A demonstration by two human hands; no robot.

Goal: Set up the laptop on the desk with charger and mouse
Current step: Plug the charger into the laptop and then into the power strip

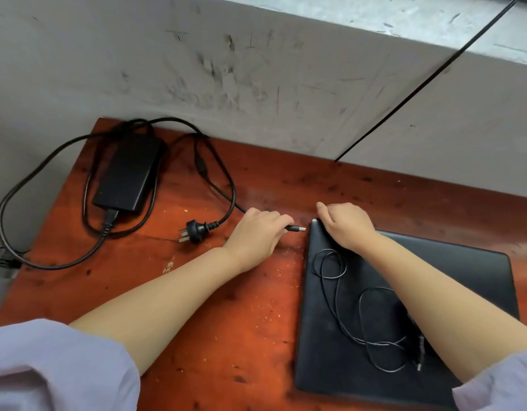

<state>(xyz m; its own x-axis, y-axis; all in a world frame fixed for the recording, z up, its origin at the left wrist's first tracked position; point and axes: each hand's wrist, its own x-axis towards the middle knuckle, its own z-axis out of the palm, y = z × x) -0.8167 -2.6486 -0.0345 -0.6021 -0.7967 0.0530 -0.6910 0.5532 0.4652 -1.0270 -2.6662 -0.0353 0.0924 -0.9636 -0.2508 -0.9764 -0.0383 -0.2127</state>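
Lying far left on counter (226,307): charger brick (127,176), blocky, likely dense, cable loops floppy and snag-prone; wall plug (194,231) loose beside it. Left hand (256,232) pinching charger connector (296,229) by stiff barrel, tip just short of laptop edge; best hold there, not on limp cord. Right hand (346,225) curled over far-left corner of closed laptop (404,315), steadying. Lid smooth, rigid, probably slippery. Thin cord (360,310) coiled loosely on lid; mouse not visible.
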